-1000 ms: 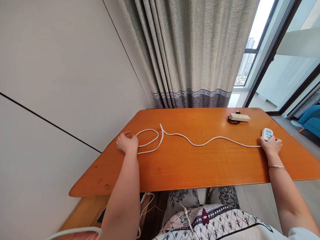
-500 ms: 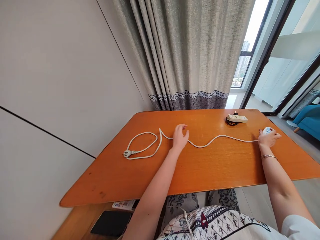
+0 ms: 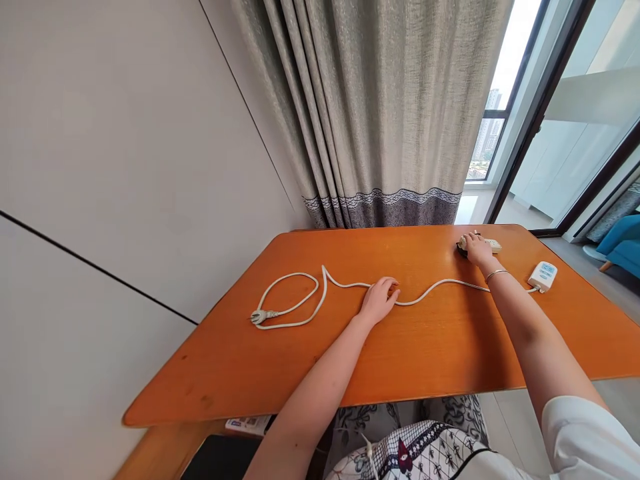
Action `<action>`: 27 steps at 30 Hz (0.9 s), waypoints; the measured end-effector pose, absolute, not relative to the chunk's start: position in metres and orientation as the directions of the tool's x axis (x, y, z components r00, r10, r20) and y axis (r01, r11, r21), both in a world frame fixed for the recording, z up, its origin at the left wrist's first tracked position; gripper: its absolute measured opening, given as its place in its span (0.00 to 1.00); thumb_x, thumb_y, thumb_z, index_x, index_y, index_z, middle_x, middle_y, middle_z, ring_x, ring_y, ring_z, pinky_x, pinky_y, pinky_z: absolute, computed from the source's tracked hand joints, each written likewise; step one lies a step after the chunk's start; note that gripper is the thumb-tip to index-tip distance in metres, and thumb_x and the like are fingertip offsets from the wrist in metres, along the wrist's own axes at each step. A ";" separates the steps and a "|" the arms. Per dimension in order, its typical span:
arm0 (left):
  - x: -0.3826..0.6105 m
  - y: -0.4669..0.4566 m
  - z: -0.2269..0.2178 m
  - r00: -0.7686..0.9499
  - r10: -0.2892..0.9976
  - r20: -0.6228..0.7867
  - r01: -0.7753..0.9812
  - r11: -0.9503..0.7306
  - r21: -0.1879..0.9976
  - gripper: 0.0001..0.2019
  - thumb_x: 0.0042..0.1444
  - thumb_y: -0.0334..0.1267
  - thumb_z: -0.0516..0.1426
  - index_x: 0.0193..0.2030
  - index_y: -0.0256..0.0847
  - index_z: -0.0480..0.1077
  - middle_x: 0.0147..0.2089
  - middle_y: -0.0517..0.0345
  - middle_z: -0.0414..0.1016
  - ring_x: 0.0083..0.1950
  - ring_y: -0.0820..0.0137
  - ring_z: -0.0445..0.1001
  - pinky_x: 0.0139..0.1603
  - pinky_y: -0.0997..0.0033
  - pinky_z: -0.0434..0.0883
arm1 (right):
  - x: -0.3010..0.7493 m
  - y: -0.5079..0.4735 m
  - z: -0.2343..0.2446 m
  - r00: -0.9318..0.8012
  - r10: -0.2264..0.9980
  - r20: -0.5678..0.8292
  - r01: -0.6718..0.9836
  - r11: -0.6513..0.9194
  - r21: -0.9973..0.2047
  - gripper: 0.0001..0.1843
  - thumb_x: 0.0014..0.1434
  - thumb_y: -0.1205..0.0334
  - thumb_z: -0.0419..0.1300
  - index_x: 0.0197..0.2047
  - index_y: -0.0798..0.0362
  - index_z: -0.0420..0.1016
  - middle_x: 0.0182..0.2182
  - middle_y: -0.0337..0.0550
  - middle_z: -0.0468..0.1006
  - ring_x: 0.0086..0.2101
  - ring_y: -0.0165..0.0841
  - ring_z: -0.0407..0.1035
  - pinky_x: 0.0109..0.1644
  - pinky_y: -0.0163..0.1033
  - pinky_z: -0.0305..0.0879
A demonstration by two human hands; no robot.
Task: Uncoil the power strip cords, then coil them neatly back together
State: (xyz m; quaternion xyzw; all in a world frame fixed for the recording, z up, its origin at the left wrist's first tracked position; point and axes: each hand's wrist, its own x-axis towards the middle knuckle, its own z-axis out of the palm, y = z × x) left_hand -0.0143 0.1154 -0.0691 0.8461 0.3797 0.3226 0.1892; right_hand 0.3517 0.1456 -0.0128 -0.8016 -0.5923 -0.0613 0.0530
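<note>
A long white cord [image 3: 430, 288] snakes across the orange table [image 3: 380, 353]. Its plug [image 3: 261, 316] lies at the left end of a loop, and a small white controller [image 3: 543, 275] sits at the right end. My left hand [image 3: 380, 300] rests on the cord's middle, fingers lying flat and loosely curled over it. My right hand [image 3: 476, 248] reaches to the far right of the table and lies over a white power strip [image 3: 493, 245] with a black cable coiled beside it; its fingers are bent down onto the strip.
A grey curtain [image 3: 380, 113] hangs behind the table, a pale wall stands to the left. A glass door and window are at the right. Under the table's near left edge lie a dark flat device [image 3: 220, 457] and a booklet [image 3: 247, 424].
My right hand left the controller and moved back to the power strip. My left hand let go of the plug end, moved right along the cord and settled on its middle.
</note>
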 end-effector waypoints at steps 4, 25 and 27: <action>-0.013 0.117 -0.069 0.482 0.770 0.419 0.514 -0.635 0.576 0.07 0.60 0.32 0.55 0.44 0.41 0.72 0.47 0.52 0.77 0.43 0.66 0.78 0.51 0.61 0.75 | 0.355 0.159 -0.010 0.286 0.954 0.091 0.957 -0.288 0.008 0.30 0.63 0.70 0.49 0.69 0.56 0.60 0.67 0.62 0.62 0.68 0.49 0.53 0.66 0.58 0.56; 0.001 0.078 -0.048 0.530 0.766 0.363 0.132 -0.497 0.857 0.18 0.63 0.44 0.55 0.58 0.43 0.68 0.48 0.48 0.81 0.35 0.68 0.82 0.38 0.65 0.79 | 0.228 0.064 0.088 -0.015 0.681 0.732 0.545 0.619 -0.566 0.38 0.53 0.47 0.70 0.64 0.44 0.62 0.56 0.48 0.72 0.53 0.42 0.70 0.57 0.50 0.71; -0.001 0.086 -0.049 0.430 0.811 0.398 0.159 -0.501 0.851 0.20 0.62 0.42 0.56 0.60 0.43 0.67 0.55 0.44 0.78 0.48 0.62 0.82 0.47 0.61 0.79 | 0.231 0.042 0.095 0.003 0.637 0.770 0.579 0.627 -0.521 0.37 0.53 0.48 0.70 0.63 0.44 0.64 0.55 0.48 0.73 0.53 0.43 0.70 0.56 0.50 0.71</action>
